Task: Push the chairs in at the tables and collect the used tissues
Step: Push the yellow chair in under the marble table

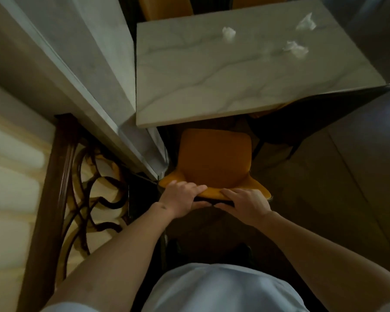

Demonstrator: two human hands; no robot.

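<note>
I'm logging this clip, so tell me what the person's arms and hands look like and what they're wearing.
Both forearms are bare up to short, pale blue-grey sleeves at the bottom corners. The left hand and right hand wear no gloves, and no rings or watch show. A small dark mark sits at the left wrist.

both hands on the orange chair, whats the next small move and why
Probably push the orange chair straight forward under the marble table. The left hand and right hand both grip the top of its backrest, and most of the seat sits out from the table edge. The three crumpled tissues can wait.
</note>
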